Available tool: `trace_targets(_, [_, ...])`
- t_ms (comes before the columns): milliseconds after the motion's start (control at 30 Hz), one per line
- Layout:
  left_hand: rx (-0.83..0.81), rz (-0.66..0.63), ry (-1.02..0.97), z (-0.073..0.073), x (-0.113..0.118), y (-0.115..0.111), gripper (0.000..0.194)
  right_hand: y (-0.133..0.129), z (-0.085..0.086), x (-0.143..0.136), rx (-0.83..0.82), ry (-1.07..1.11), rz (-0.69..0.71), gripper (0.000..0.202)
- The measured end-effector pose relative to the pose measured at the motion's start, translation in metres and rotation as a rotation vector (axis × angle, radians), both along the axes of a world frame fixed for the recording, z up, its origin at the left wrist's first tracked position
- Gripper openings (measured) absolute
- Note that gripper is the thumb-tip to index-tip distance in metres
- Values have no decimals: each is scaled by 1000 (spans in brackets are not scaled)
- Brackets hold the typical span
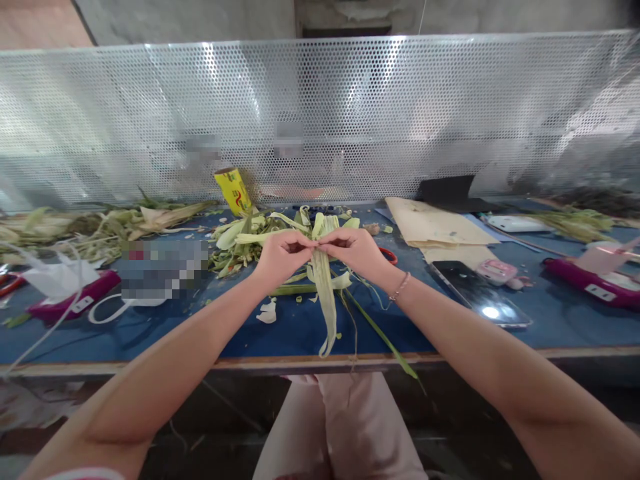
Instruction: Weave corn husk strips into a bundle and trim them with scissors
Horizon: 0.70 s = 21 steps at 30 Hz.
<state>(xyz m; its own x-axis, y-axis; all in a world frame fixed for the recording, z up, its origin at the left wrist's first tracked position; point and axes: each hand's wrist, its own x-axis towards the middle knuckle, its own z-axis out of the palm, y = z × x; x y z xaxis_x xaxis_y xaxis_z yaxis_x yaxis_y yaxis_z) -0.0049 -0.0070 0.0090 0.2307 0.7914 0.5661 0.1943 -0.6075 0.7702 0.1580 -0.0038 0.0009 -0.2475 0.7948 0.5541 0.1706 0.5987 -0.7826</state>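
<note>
My left hand (286,253) and my right hand (354,250) meet over the front of the table. Thumb and forefinger of each are pinched at the middle of a pale green corn husk (326,303). One long flap of it hangs toward the table edge, and its upper part fans out beyond my fingers. The exact spot that I pinch is too small to make out. Beyond my left hand lies a loose heap of husks and leaves (233,240). A thin green stalk (383,333) runs under my right hand and out over the edge.
Past the heap, a yellow wrapped roll (233,191) leans near the perforated metal screen (320,100). At right lie brown paper sheets (435,223), a phone (475,293) and a pink case (497,271). Purple boxes (590,283) stand at both sides. Red scissor handles (388,255) show behind my right hand.
</note>
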Motion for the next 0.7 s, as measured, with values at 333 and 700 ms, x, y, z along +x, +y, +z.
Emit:
trace_targets(333, [-408,-175,-223,5,0,5,16,3,-1,1,42,2,-39,8])
trace_targets(700, [-310,-124,-165,2,-1,9,19,6,-2,1,-118,103,97,17])
